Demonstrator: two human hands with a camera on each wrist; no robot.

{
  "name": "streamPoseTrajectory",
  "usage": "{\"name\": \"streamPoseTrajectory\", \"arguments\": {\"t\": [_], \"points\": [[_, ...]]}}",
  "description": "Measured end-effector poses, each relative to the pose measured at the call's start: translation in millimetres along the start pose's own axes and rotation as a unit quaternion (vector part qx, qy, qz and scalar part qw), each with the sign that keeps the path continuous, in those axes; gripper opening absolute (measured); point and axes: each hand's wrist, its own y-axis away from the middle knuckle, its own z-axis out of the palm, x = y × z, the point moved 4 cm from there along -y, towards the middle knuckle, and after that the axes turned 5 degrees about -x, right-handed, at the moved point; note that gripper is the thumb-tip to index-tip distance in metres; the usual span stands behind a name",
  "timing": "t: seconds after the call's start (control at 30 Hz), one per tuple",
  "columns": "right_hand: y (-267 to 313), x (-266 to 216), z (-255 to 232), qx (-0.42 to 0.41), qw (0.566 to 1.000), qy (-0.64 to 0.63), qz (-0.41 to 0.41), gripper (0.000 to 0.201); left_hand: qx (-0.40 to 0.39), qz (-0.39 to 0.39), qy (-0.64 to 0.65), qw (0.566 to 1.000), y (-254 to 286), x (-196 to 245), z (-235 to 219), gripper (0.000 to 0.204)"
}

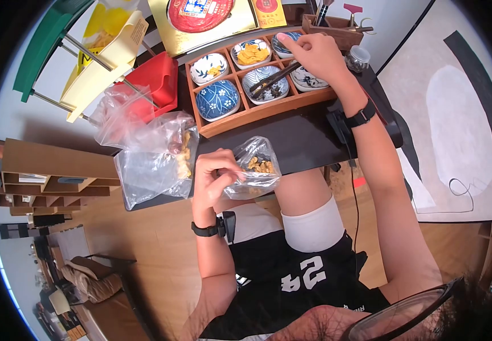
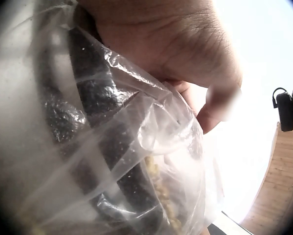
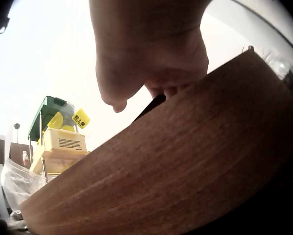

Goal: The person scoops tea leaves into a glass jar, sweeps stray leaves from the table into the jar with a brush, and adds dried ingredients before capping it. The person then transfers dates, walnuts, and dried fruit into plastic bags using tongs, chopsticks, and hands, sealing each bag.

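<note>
In the head view the left hand (image 1: 215, 173) grips the gathered edge of a clear plastic bag (image 1: 264, 181) with walnut pieces (image 1: 261, 165) inside. The right hand (image 1: 320, 57) holds dark tongs (image 1: 280, 78), whose tips reach into a wave-patterned bowl (image 1: 262, 75) with dark bits in it. That bowl sits in the front middle compartment of a wooden divided tray (image 1: 246, 115). Beside it are a blue flowered bowl (image 1: 217, 99) and a bowl of yellow pieces (image 1: 251, 53). In the right wrist view the tray's side (image 3: 161, 147) hides the tong tips.
Left of the tray are a red bin (image 1: 158, 82), a rack with cream baskets (image 1: 95, 71) and plastic bags (image 1: 155, 165) on the dark table (image 1: 300, 136). A lidded jar (image 1: 358, 58) stands at the right, near a wooden holder (image 1: 337, 34). A cable hangs at the table's front.
</note>
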Motion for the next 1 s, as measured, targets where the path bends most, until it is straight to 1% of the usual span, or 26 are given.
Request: {"name": "streamPoseTrajectory", "arguments": {"t": [0.13, 0.2, 0.23, 0.27, 0.3, 0.33, 0.37, 0.4, 0.43, 0.47, 0.53, 0.57, 0.6, 0.63, 0.67, 0.7, 0.73, 0.77, 0.8, 0.83, 0.87, 1.0], "points": [[1.9, -5.7, -5.5, 0.016, 1.000, -0.006, 0.010, 0.068, -0.003, 0.004, 0.001, 1.000, 0.3, -1.0, -0.4, 0.020], [1.0, -7.5, -8.7, 0.082, 0.996, -0.047, -0.010, 0.052, -0.004, 0.011, -0.003, 1.000, -0.2, -1.6, -1.0, 0.020], [0.1, -9.2, -9.7, 0.082, 0.995, -0.046, -0.012, 0.052, -0.004, 0.013, -0.001, 1.000, -0.1, -1.7, -0.8, 0.020], [1.1, -15.6, -16.8, 0.149, 0.985, -0.042, -0.076, 0.045, -0.005, 0.016, 0.001, 1.000, 0.3, -1.7, -0.1, 0.019], [1.6, -23.0, -25.5, 0.216, 0.965, -0.036, -0.141, 0.038, -0.004, 0.022, 0.000, 1.000, 0.5, -1.5, 0.0, 0.019], [-1.1, -28.6, -30.7, 0.221, 0.963, -0.035, -0.148, 0.038, -0.005, 0.007, 0.011, 1.000, -0.7, -1.9, -0.5, 0.019], [0.7, -33.4, -36.0, 0.248, 0.953, -0.059, -0.161, 0.031, -0.007, -0.011, 0.022, 1.000, 0.2, -2.8, -0.8, 0.019], [2.5, -37.5, -40.9, 0.274, 0.942, -0.084, -0.174, 0.024, -0.006, -0.006, 0.019, 1.000, 0.4, -2.9, -1.2, 0.019], [1.1, -43.1, -46.3, 0.284, 0.935, -0.116, -0.176, 0.022, -0.012, -0.002, 0.019, 1.000, -1.8, -1.5, -0.6, 0.019], [3.7, -48.8, -50.5, 0.287, 0.934, -0.118, -0.179, 0.022, -0.019, 0.001, 0.018, 1.000, -2.8, -0.8, -0.8, 0.019], [9.1, -55.9, -54.4, 0.203, 0.957, -0.168, -0.122, 0.024, -0.028, 0.011, 0.011, 0.999, -2.2, -1.3, -1.6, 0.019], [15.2, -65.3, -54.6, 0.169, 0.961, -0.164, -0.146, 0.025, -0.023, 0.010, 0.013, 1.000, -1.5, -1.1, -0.8, 0.019], [28.3, -74.6, -51.5, 0.125, 0.968, -0.158, -0.150, 0.023, -0.017, 0.011, 0.016, 1.000, -2.1, -0.5, -0.7, 0.018], [45.5, -86.4, -47.0, 0.054, 0.973, -0.188, -0.124, 0.022, -0.019, 0.017, 0.014, 1.000, -1.5, 0.9, 0.0, 0.018], [64.8, -100.9, -43.6, -0.009, 0.970, -0.194, -0.148, 0.018, -0.015, 0.006, 0.007, 1.000, 0.1, 1.6, 0.5, 0.018], [85.1, -112.3, -43.1, -0.070, 0.974, -0.163, -0.140, 0.018, -0.010, -0.006, -0.001, 1.000, 1.3, 2.9, 0.8, 0.017], [103.5, -120.6, -41.1, -0.149, 0.969, -0.161, -0.113, 0.017, -0.010, -0.003, -0.002, 1.000, 1.9, 8.4, 2.4, 0.017], [120.2, -127.5, -34.1, -0.147, 0.954, -0.198, -0.169, 0.016, -0.010, 0.005, -0.012, 1.000, 2.4, 16.2, 4.8, 0.016], [137.4, -129.0, -29.5, -0.187, 0.945, -0.219, -0.153, 0.017, -0.009, 0.013, -0.022, 1.000, 3.5, 23.2, 7.1, 0.015], [152.4, -130.3, -24.4, -0.216, 0.943, -0.218, -0.126, 0.022, -0.008, 0.016, -0.024, 1.000, 6.0, 28.2, 9.3, 0.015], [165.0, -136.3, -24.7, -0.229, 0.941, -0.206, -0.138, 0.028, -0.014, 0.023, -0.046, 0.999, 8.6, 34.4, 12.1, 0.013], [211.1, -139.2, -15.3, -0.194, 0.943, -0.221, -0.154, 0.026, -0.031, 0.058, -0.105, 0.992, 21.5, 68.2, 26.3, 0.008]]}}
